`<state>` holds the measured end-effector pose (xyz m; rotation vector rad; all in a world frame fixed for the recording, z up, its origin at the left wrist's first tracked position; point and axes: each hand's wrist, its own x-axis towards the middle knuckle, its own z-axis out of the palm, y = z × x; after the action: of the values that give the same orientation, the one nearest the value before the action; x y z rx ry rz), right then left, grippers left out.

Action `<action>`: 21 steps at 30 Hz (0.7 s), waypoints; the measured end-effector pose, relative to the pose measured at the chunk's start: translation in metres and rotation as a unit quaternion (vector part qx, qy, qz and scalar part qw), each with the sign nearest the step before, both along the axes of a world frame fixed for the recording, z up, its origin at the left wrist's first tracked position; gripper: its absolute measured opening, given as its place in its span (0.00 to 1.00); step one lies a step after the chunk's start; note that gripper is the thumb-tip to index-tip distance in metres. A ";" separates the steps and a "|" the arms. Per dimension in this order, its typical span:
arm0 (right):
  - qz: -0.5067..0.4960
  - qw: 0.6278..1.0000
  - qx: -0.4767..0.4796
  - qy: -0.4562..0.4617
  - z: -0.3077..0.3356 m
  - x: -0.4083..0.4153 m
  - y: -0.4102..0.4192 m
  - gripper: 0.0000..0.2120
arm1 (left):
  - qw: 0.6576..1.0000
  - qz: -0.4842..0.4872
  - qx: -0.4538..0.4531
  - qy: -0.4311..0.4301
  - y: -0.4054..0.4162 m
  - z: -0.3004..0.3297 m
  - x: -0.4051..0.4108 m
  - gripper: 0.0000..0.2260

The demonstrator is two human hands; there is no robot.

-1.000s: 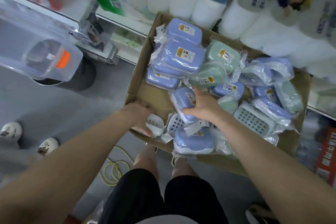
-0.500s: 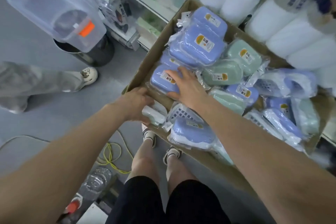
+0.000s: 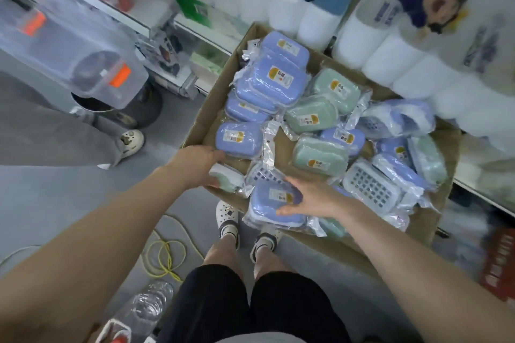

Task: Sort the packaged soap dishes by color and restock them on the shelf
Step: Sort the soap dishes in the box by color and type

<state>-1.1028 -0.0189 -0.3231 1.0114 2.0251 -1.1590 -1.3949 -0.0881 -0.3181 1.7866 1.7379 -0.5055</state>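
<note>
A grey shop floor (image 3: 55, 203) runs below white shelves (image 3: 178, 28) stacked with packs of toilet rolls (image 3: 390, 64). A clear plastic storage bin (image 3: 69, 44) with orange clips sits at the left above a dark round bin, and another person's grey trouser leg and white clog (image 3: 131, 139) stand beside it. A yellow cable (image 3: 164, 256) and a clear water bottle (image 3: 145, 303) lie on the floor by the wearer's feet.

A shallow cardboard box (image 3: 200, 117) holds the bagged soap dishes: blue ones stacked along its left side, green ones (image 3: 312, 117) in the middle, more mixed to the right. The near-left blue soap dish (image 3: 239, 139) lies flat, label up, its long axis running left to right across the box.

The left hand (image 3: 200, 164) grips a small green-and-white packet at the box's near-left corner, fingers curled over it. The right hand (image 3: 312, 200) is spread open, fingers straight, over a blue soap dish at the near edge (image 3: 267, 203), which lies flat with its long axis roughly parallel to that edge.
</note>
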 end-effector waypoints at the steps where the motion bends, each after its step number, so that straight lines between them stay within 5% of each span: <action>1: -0.020 1.000 -0.002 0.011 0.001 0.000 -0.001 0.47 | 1.000 -0.003 0.002 -0.001 0.002 0.003 0.000 0.21; 6: -0.045 0.998 0.010 0.041 0.014 0.007 0.013 0.46 | 1.000 -0.001 0.026 -0.004 0.018 0.024 0.004 0.15; 12: -0.011 1.000 -0.006 -0.014 0.002 0.018 -0.003 0.51 | 0.986 -0.026 0.163 -0.008 0.057 0.057 0.035 0.15; 18: -0.041 0.992 0.110 0.054 -0.009 0.031 -0.009 0.28 | 0.960 0.013 0.255 -0.113 0.100 0.055 0.096 0.17; 21: -0.073 0.991 0.101 0.057 -0.009 0.047 -0.002 0.27 | 0.941 0.062 0.255 -0.216 0.116 0.041 0.126 0.17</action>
<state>-1.0562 -0.0204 -0.3319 1.2355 2.2253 -1.1249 -1.2685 0.0277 -0.2775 1.9153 1.7368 0.4088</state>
